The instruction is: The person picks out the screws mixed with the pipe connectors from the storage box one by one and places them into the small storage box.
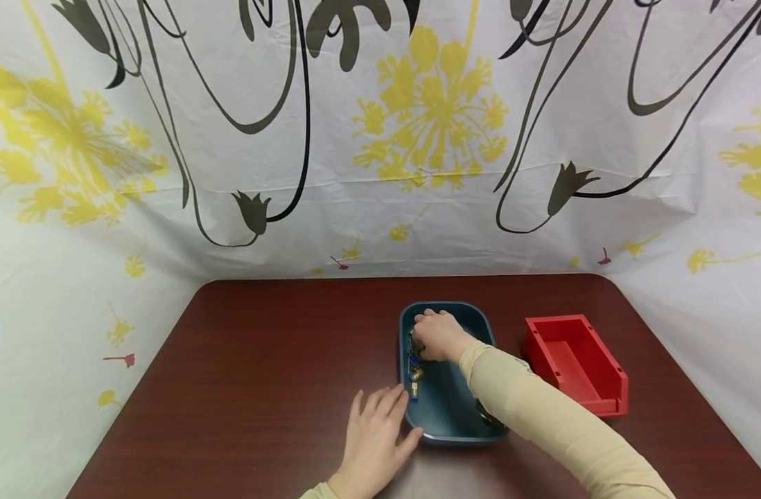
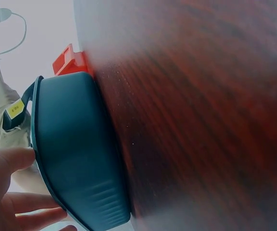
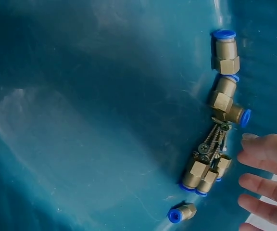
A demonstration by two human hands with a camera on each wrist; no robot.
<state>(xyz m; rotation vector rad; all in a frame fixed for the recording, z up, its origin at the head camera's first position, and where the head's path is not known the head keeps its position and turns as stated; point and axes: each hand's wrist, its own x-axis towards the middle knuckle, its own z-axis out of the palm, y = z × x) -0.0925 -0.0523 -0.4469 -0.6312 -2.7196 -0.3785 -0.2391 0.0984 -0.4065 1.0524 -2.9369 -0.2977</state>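
Observation:
A blue-green plastic tub (image 1: pixel 445 402) sits on the table. My left hand (image 1: pixel 374 436), fingers spread and nearly straight, touches the tub's near left rim. In the left wrist view its thumb (image 2: pixel 16 158) lies at the rim of the tub (image 2: pixel 76 134). My right hand (image 1: pixel 441 337) reaches inside the tub at the far left. The right wrist view shows its fingers (image 3: pixel 268 154) loosely bent beside several small screws (image 3: pixel 214 142), with nothing seen between them. Brass push-in fittings with blue collars (image 3: pixel 226 52) lie in a line with the screws along the tub's side.
Right of the tub stands a red plastic bin (image 1: pixel 576 374). The right forearm (image 1: pixel 555 409) passes over the tub's right rim, and a dark object (image 1: pixel 489 416) shows beneath it. Beyond the brown table (image 1: pixel 281 360) hangs a flower-patterned curtain (image 1: pixel 355 138).

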